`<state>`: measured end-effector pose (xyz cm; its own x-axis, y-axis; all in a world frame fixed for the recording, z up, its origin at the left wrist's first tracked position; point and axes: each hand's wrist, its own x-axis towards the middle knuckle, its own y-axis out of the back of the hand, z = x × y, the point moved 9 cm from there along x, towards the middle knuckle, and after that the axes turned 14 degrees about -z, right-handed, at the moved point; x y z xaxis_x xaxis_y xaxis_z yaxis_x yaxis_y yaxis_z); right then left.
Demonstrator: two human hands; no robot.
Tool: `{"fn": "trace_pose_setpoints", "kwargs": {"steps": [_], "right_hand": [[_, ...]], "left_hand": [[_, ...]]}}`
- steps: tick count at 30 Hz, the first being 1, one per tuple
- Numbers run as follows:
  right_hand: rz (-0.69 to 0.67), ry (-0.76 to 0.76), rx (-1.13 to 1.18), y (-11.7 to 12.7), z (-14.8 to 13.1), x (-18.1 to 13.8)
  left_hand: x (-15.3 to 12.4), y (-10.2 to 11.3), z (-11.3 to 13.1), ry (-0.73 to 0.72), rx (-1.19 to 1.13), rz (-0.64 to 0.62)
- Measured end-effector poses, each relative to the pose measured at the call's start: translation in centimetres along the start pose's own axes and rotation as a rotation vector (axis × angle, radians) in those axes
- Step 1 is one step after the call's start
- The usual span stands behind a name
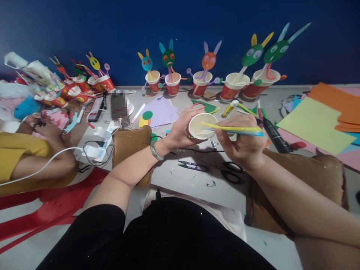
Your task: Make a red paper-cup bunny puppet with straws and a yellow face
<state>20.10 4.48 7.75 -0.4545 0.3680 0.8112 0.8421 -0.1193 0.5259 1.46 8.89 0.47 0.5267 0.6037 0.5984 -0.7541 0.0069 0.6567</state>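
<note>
A: Position of the cup?

B: Paper cup [200, 130] held above the table [170, 182], between the two hands, mouth tipped toward the wearer. Left hand [180, 127] wraps its left side, fingers curled about the wall. Right hand [243, 138] pinches a yellow straw [242, 128] and a blue straw [253, 133] together; "straw" is the best reading. Yellow tip lies over the cup's mouth; contact with the inside cannot be told. Blue tip unclear.

A: Handling, estimated?

B: Cup: probably very light and thin-walled, easily dented by a hard squeeze; dry paper should grip well. Suggested hold: around the wall just beneath the rim, likely its stiffest part. Straws: presumably light, smooth and springy, apt to roll or kink. A pinch nearer the leading end should steer better than one far back.

A: Labels, writing?

B: Red paper cups [198, 90] along the far edge: gold-toned marks, too small to read. Yellow glue stick [230, 108], far side, just right of the held cup: print not legible. Black marker-like tube [277, 135], right: pale lettering, illegible. Held cup: outer wall mostly hidden, no text seen. Brands: none confirmed.
</note>
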Motion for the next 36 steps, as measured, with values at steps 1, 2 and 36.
{"fn": "trace_pose_setpoints", "kwargs": {"steps": [1, 2, 36], "right_hand": [[0.0, 0.002, 0.01, -0.1, 0.0, 0.0], [-0.002, 0.005, 0.017, -0.1, 0.0, 0.0], [-0.216, -0.273, -0.21, -1.0, 1.3, -0.4]], "left_hand": [[0.1, 0.1, 0.3, -0.012, 0.009, 0.01], [0.1, 0.2, 0.8, -0.035, 0.017, 0.023], [0.0, -0.9, 0.0, 0.074, -0.077, -0.029]]}}
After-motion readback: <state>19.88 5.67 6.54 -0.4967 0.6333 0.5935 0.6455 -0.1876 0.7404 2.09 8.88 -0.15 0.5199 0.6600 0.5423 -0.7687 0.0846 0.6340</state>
